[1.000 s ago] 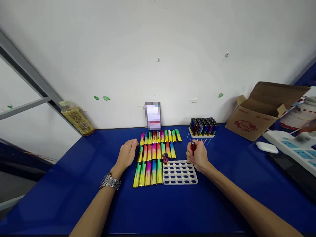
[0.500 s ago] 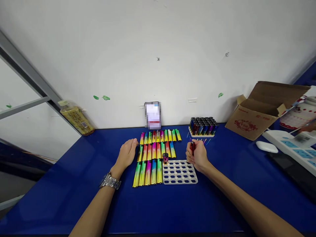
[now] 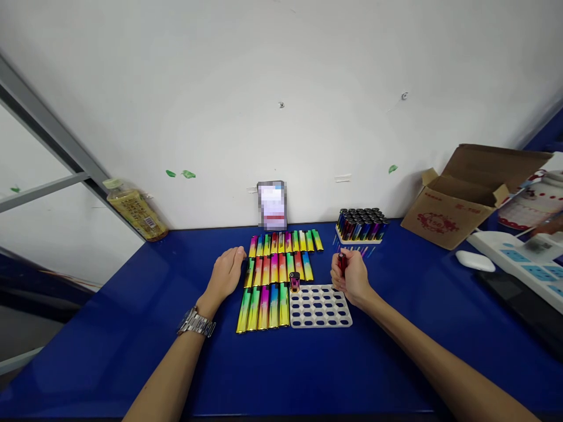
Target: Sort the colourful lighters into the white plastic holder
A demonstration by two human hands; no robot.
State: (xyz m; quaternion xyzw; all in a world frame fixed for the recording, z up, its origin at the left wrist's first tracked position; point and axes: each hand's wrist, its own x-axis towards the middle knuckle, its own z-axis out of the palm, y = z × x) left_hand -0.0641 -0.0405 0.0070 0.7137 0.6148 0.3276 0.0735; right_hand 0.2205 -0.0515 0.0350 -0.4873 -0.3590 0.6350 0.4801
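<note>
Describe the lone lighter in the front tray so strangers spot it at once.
On the blue table, find the nearer, perforated white tray. At its far-left corner is a purple lighter. It stands alone, upright, while the lighters to its left lie flat.

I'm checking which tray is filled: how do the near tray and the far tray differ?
The near tray holds one upright lighter; the far tray is packed with lighters. Most of the near tray's holes show; the far tray's are hidden. The far tray sits closer to the wall than the near tray. Both are pale and lie on the table.
</note>
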